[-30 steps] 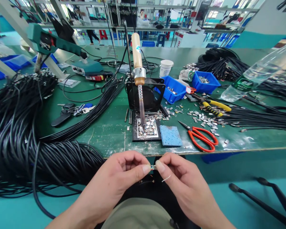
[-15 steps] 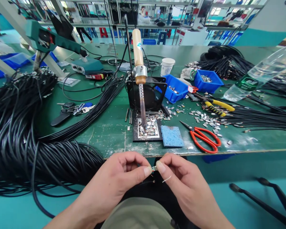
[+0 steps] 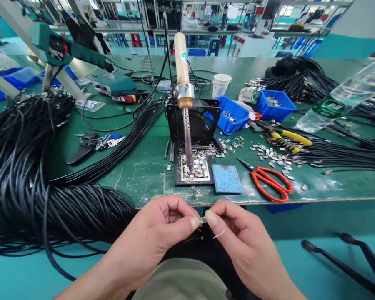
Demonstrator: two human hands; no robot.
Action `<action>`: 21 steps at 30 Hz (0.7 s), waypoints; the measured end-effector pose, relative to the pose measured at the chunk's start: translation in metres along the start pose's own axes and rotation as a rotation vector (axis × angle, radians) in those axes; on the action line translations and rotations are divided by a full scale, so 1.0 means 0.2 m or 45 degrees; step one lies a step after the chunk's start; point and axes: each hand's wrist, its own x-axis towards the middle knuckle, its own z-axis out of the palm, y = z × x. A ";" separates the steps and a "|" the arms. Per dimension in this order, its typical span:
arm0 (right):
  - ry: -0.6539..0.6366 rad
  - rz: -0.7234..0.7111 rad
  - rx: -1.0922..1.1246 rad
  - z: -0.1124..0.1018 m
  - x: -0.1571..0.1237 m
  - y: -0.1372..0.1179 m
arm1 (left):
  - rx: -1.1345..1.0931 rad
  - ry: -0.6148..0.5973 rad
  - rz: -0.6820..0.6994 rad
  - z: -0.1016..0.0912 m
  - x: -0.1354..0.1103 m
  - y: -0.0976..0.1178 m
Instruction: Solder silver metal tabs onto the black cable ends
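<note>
Between the fingertips of both hands sits a small metal connector point(image 3: 201, 220), with tiny coloured bits showing at its left end. My left hand point(image 3: 167, 225) pinches its left side between thumb and index finger. On its right side, my right hand point(image 3: 231, 227) grips it the same way. A thin white strand point(image 3: 219, 234) lies across the right thumb. Both hands are just below the table's front edge. Beyond them a soldering iron point(image 3: 187, 137) with a wooden handle points down at a framed pad point(image 3: 210, 175) covered in small metal pieces.
A blue sponge point(image 3: 226, 179) and red-handled scissors point(image 3: 271, 183) lie right of the pad. Black cables point(image 3: 90, 208) heap up at left. Farther back are blue bins point(image 3: 229, 116), yellow-handled pliers point(image 3: 287, 141), a paper cup point(image 3: 221, 85), a water bottle point(image 3: 334, 104) and keys point(image 3: 103, 142).
The view has shifted very slightly, so the table items at right appear a little farther right. Both hands keep their pinch on the connector.
</note>
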 end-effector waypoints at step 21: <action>0.161 -0.099 -0.001 -0.03 0.00 0.01 | 0.040 0.180 0.053 0.00 0.02 0.01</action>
